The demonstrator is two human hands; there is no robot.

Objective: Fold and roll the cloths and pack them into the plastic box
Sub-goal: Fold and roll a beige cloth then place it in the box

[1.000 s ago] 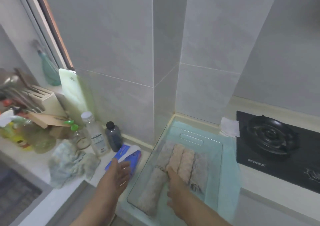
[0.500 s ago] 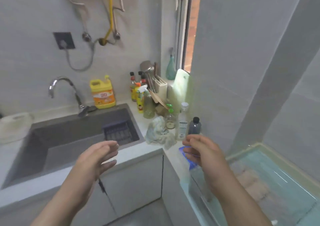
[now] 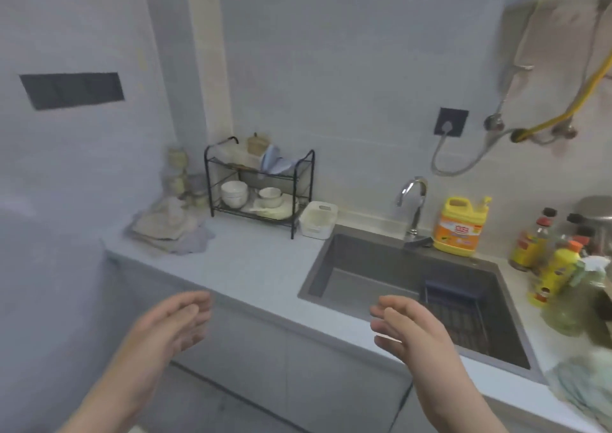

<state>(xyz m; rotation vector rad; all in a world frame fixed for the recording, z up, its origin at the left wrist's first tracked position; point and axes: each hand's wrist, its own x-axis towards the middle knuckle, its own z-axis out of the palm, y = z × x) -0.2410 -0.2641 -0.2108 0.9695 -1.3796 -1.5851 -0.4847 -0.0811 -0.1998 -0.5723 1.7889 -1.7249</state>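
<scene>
Open stretch of counter (image 3: pixel 258 267) between cloth pile (image 3: pixel 165 230) and sink (image 3: pixel 331 260); dish rack (image 3: pixel 258 184) behind

**Colour Reference: Sink Area**

The worktop (image 3: pixel 258 267) was pale grey-white and the wall tiles (image 3: pixel 347 68) were light grey. The sink (image 3: pixel 364 277) was dark grey, with a dark blue basket (image 3: pixel 453 316) inside it. The tap (image 3: pixel 412 197) was bright silver. The detergent jug (image 3: pixel 460 227) was yellow with an orange label. The dish rack (image 3: pixel 258 184) was black wire. Its bowls (image 3: pixel 234 192) were white, as was the small tub (image 3: pixel 318 219) beside it. The stacked cloths (image 3: pixel 169 230) were plain beige and pale lavender. The hose (image 3: pixel 569 101) was yellow. The crumpled cloth (image 3: pixel 583 389) was pale green.
</scene>
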